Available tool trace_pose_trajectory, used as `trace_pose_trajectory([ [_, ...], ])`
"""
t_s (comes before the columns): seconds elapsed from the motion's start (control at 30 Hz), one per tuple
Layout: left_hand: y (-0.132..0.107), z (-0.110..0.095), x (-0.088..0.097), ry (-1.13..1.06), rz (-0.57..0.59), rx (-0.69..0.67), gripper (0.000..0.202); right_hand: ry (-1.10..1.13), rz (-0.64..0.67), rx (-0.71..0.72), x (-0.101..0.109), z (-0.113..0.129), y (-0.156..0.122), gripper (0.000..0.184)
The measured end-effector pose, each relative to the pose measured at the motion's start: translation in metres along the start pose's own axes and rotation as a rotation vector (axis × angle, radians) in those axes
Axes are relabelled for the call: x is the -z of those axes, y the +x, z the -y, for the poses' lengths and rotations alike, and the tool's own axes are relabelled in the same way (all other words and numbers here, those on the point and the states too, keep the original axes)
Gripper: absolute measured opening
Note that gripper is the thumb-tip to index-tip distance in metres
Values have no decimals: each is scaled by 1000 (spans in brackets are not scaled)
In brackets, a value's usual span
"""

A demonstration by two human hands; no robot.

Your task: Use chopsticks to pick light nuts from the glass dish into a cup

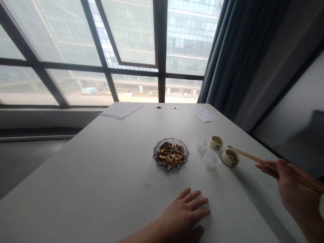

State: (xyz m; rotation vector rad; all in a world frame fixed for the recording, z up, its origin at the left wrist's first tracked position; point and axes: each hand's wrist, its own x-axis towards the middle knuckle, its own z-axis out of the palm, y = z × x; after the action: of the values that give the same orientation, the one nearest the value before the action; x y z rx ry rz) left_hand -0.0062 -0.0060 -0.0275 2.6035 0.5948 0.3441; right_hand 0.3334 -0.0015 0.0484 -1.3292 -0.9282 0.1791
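Pinching a pair of wooden chopsticks near their upper end, the fingers of the right hand hold the two sticks close together, above the right edge of the bench. The sticks slant left and far, and their tips reach over a small cream ceramic cup; from this view, I cannot tell whether they touch it. The fingers of the left hand are spread and empty, with the hand lying flat on the near part of the bench.

Just left of that cup stands a second cream ceramic cup, farther away and marked with a dark character. Two small clear plastic cups sit beside them, the other one a little farther off. Left of these, a scalloped blue-tinted glass dish holds a mound of pale peanuts and dark striped sunflower seeds, well beyond the left fingertips.

At the far end of the bench lie a stack of papers on the left and a loose sheet on the right, with two small round holes between them. Beyond the bench is a large gridded window, and a dark blue-grey curtain hangs to the right.
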Motion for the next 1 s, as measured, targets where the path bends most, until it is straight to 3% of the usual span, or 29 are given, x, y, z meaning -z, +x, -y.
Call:
trace_pose_trajectory([
  [0.13,-1,-4,8,-20,20,17,45,89,-64,-124,16,-32,-3,33],
  [0.27,0,-5,11,-17,27,30,49,178,-65,-205,20,-45,-3,38],
  [0.77,6,-5,18,-1,155,62,67,160,-10,-257,15,-45,-6,41],
  [1.0,5,-8,19,-9,126,67,67,151,-30,-210,15,-42,-8,37],
])
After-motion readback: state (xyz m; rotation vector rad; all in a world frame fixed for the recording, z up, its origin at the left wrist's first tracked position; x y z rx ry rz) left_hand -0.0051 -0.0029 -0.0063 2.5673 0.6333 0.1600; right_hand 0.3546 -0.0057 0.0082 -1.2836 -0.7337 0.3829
